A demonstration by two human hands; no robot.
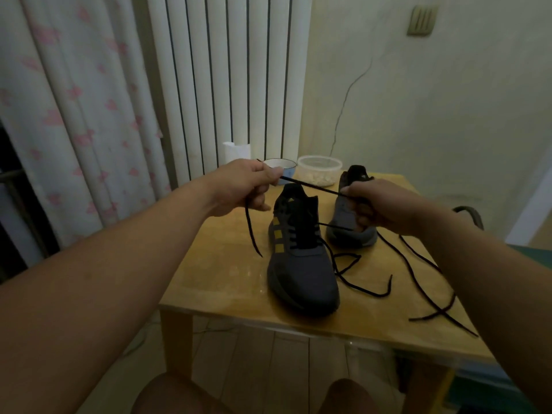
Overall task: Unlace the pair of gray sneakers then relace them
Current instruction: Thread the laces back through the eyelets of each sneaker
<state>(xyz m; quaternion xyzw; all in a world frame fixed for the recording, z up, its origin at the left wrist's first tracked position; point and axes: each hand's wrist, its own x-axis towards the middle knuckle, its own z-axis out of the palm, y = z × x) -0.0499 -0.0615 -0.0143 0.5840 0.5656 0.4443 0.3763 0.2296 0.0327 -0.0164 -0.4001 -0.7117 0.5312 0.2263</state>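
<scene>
we are partway through the lace work on the near sneaker [301, 273], which stands toe toward us in the middle of the worktop [227, 264]. its black lace [313, 188] is drawn taut in the air between our two hands above the shoe's collar. the left hand [249, 186] pinches the lace between thumb and curled fingers, and the tip hangs loose below it. the right hand [372, 209] is closed round the lace too, and a strand seems to run from under that hand back to the upper eyelets. the lower eyelets look threaded, and the lace's other end lies in a curl on the worktop just beside the toe. the far sneaker [346, 237] sits behind the right hand and is partly hidden by it. we see no lace across its front, and a loose lace [440, 309] sprawls over the right side of the worktop, so we judge that shoe is already stripped. from one moment we cannot tell for sure whether this strand is coming out or going in, but with one shoe bare and this one half threaded, unlacing seems the likelier step. if so, the next move calls for slackening the span, bringing a hand down to the top crossing and drawing the strand out of its eyelet, while the shoe is kept from sliding toward the cup [280, 167] and the tub [319, 171] at the back.
</scene>
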